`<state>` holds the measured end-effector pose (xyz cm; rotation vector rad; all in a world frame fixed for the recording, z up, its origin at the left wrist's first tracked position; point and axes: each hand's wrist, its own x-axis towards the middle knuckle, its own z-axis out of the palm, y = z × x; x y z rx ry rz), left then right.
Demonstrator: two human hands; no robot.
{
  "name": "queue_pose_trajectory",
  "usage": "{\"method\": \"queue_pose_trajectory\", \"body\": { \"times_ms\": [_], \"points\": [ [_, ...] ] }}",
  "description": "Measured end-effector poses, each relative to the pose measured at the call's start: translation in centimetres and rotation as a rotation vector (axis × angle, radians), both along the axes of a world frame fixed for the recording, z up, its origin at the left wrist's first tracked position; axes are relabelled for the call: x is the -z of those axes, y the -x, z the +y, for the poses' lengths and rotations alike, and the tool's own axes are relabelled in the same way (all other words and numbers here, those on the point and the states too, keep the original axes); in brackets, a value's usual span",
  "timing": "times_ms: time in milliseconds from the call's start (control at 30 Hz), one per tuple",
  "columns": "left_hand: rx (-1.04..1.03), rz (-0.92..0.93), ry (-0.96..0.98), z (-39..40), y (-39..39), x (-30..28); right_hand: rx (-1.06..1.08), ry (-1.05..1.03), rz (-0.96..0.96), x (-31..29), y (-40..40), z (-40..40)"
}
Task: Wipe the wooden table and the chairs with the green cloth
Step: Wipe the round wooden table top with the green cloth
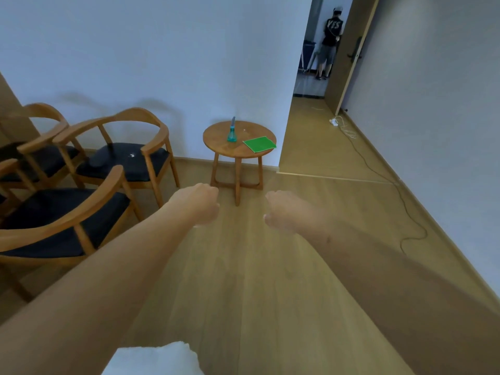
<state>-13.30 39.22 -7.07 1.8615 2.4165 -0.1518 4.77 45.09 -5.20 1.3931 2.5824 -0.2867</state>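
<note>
You are holding your left hand (201, 205) and right hand (281, 213) out, fingers curled, gripping nothing. The flat green square cloth (259, 144) is lying at the right edge of the round wooden counter (216, 139), beside a teal spray bottle (232, 131).

We see a plain waiting or meeting room: bare white walls (162, 50), wood-look floor (243, 266), matching wooden armchairs (121, 147), one small round table (216, 139).
</note>
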Motion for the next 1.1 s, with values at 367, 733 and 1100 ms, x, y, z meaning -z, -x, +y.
{"method": "queue_pose_trajectory", "body": {
  "times_ms": [367,733,1100],
  "points": [
    [-0.04,0.002,0.062,16.6,4.0,2.1,-0.056,0.038,0.016,2.6,4.7,16.4],
    [-0.075,-0.017,0.076,32.9,7.7,2.6,-0.027,0.127,0.05,3.7,9.3,33.8],
    [-0.073,-0.091,0.069,49.7,19.0,5.2,-0.015,0.103,-0.003,6.2,19.3,50.0]
  ]
}}
